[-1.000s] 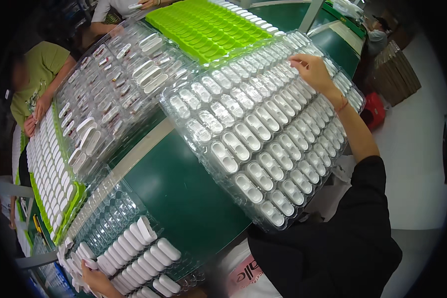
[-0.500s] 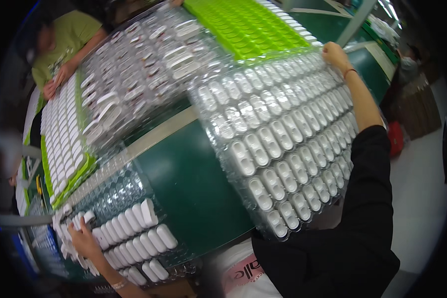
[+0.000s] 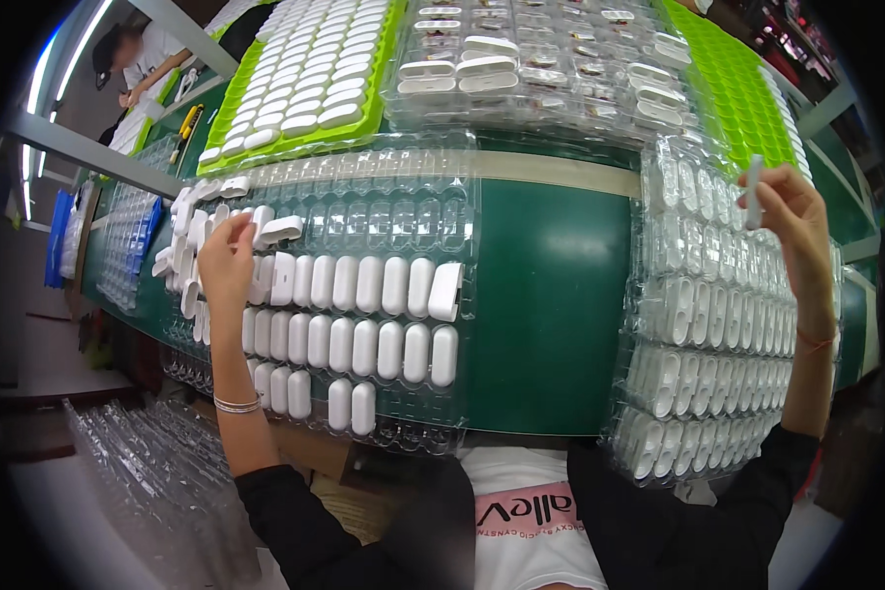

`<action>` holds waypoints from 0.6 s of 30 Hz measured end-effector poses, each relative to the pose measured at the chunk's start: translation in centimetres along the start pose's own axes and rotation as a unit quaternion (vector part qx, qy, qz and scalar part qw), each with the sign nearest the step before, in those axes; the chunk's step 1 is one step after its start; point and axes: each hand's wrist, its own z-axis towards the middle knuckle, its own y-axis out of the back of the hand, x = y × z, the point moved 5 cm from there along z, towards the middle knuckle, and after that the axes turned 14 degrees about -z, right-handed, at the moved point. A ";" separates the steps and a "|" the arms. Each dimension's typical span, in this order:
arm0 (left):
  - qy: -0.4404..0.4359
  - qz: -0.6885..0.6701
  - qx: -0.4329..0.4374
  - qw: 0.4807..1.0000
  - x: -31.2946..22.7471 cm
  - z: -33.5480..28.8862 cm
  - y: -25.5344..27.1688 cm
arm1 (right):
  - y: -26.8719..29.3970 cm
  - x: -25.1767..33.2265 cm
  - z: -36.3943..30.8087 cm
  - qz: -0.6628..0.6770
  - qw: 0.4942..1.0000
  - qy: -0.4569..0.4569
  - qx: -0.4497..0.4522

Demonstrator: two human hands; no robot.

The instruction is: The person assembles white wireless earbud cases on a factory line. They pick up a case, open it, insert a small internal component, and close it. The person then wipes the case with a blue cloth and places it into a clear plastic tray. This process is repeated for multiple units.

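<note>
**A:** What lay in front of you, biggest first?

**B:** The green surface point(image 3: 551, 295) ran across your whole view. On it, at your left, you had a clear blister tray point(image 3: 364, 211) partly filled with white oblong cases point(image 3: 369, 344) standing in rows (the upper pockets were mostly bare). At your right sat a stack of clear trays point(image 3: 708, 324) with cases in their pockets. Farther back lay a green tray point(image 3: 305, 69) full of white cases, another clear tray point(image 3: 551, 59) with open cases, and a second green tray point(image 3: 737, 88) at the far right.

**A:** And your left hand?

**B:** Your left hand point(image 3: 228, 265) rested at the left end of the near tray, fingers curled over the top row of cases, touching them. Just beside it lay a loose heap of white case pieces point(image 3: 192, 221). Whether the fingers were closed on one case or only resting on it, I could not tell.

**A:** The right hand?

**B:** Your right hand point(image 3: 792, 211) was raised above the right stack, well apart from the left one, with thumb and fingers pinched on a small white piece point(image 3: 754, 192) held upright (clear of the trays beneath).

**A:** Anyone else?

**B:** A person point(image 3: 143, 59) worked at the far left corner, and a pile of empty clear trays point(image 3: 157, 462) lay below the surface at your left.
</note>
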 end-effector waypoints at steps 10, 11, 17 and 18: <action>-0.146 0.159 0.160 0.963 -2.9 2.3 -3.4 | -17.2 8.0 -0.9 0.182 0.934 0.033 0.306; -0.220 0.166 0.101 0.956 -4.0 1.6 -3.1 | -17.8 8.3 -1.1 0.180 0.933 0.043 0.310; 0.066 -0.301 0.112 0.945 -11.1 -5.9 -6.0 | -18.0 8.2 -2.4 0.183 0.933 0.097 0.295; 0.067 -0.337 0.137 0.929 -11.4 -7.1 -6.5 | -18.4 8.3 -2.6 0.189 0.930 0.105 0.297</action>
